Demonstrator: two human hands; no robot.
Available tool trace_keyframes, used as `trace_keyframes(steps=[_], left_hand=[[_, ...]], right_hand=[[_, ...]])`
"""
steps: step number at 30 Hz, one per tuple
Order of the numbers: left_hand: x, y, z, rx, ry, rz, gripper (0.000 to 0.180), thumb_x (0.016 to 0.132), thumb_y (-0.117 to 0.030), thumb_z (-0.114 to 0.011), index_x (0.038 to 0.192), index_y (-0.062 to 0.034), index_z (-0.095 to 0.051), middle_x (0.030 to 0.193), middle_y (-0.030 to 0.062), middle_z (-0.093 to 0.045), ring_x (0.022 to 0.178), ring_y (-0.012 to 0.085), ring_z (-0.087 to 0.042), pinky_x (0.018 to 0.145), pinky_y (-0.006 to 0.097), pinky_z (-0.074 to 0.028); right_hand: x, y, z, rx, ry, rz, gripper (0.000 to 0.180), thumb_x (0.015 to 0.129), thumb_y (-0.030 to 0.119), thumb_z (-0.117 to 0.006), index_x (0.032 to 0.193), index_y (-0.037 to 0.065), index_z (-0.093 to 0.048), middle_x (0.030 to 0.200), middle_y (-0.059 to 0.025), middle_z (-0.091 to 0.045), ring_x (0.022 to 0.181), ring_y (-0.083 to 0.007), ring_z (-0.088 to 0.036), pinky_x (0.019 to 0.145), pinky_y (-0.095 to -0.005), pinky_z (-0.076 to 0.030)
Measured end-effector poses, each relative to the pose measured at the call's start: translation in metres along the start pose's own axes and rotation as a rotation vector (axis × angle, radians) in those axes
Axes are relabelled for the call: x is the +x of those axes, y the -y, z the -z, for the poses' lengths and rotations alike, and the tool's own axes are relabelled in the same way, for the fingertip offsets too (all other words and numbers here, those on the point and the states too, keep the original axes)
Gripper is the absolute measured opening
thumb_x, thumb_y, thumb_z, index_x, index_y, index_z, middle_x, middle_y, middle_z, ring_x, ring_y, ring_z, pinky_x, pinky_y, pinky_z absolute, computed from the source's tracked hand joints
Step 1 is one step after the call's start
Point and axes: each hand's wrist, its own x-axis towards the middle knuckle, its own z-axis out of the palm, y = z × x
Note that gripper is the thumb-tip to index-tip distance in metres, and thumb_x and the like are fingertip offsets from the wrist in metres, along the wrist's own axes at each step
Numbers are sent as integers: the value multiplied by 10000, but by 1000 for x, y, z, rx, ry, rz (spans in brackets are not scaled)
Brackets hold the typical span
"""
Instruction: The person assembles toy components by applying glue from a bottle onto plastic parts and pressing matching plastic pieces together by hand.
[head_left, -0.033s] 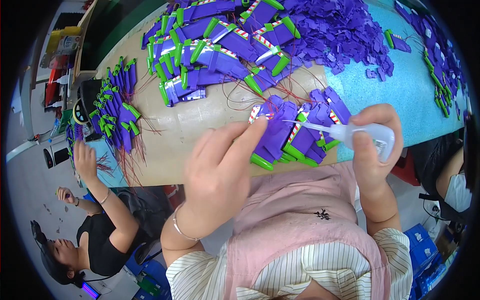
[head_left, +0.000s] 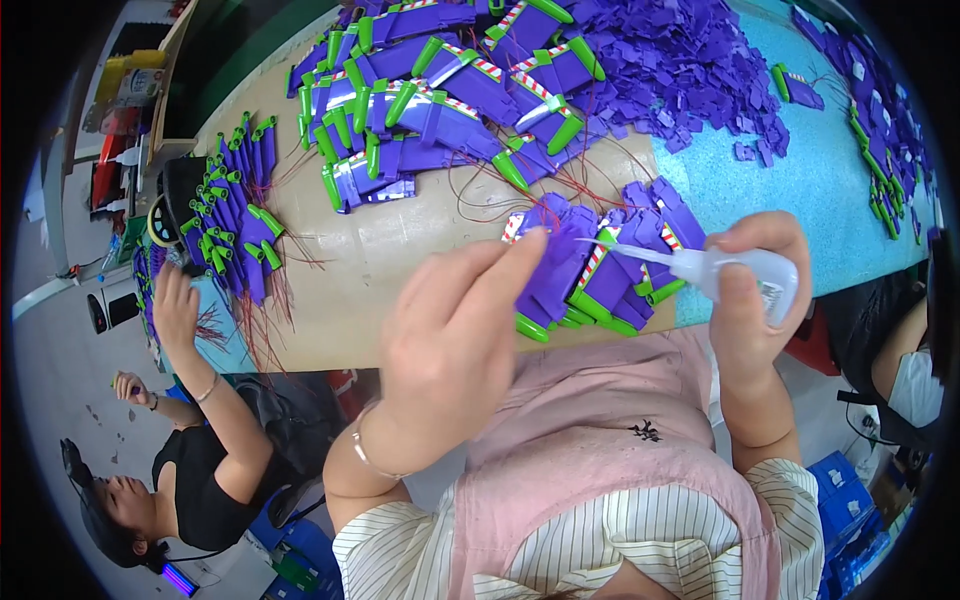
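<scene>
My right hand is wrapped round a translucent squeeze bottle with a long thin nozzle. The bottle lies almost level, its tip pointing left over a small pile of purple wing-shaped parts with green ends and red-and-white striped edges. Facing it from the left, my left hand has its fingers pinched at a purple plastic piece on the pile's left side; the thumb is mostly hidden behind the fingers. The nozzle tip is close to this piece, but whether it touches cannot be made out. Thin red wires run behind the pile.
Beyond lie many finished-looking purple-green wings and a heap of small purple plates. More wings with red wires lie left on the table. A co-worker sits at the left; further purple parts lie far right.
My left hand and the bottle in my right hand have shifted slightly to the right. The co-worker's raised hand has moved a little. Both my grips stay the same.
</scene>
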Motion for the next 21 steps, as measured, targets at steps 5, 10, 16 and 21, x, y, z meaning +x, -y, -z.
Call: trace_keyframes(steps=[5,10,16,21], left_hand=[[11,-10,-24,-87,86,86,273,810,-63,-692,1078,-15,-667,1077,126,-615,1022,322,-559,872,444,-447],[48,51,-19,275,-113,-39,249,775,-43,-689,994,-15,-575,1167,191,-577,1131,380,-531,937,465,-432],[53,97,-9,425,66,-165,311,784,-117,-714,1030,-39,-541,1238,163,-576,1136,353,-540,938,448,-438],[29,77,12,523,92,-54,350,773,-118,-725,1080,-44,-574,1130,111,-631,986,291,-589,828,405,-468]], right_hand=[[0,-7,4,53,-103,-56,170,879,98,-697,987,12,-599,938,-43,-616,799,-77,-557,706,-213,-442],[-2,-6,3,34,-63,-96,176,877,98,-709,984,11,-599,918,-30,-618,797,-62,-556,706,-208,-444],[0,-5,-1,50,-40,-85,171,875,73,-708,989,7,-599,914,-38,-627,765,-55,-558,672,-196,-442],[2,-5,-4,76,-28,-102,170,873,54,-705,992,-2,-598,909,-42,-631,754,-51,-559,659,-189,-438]])
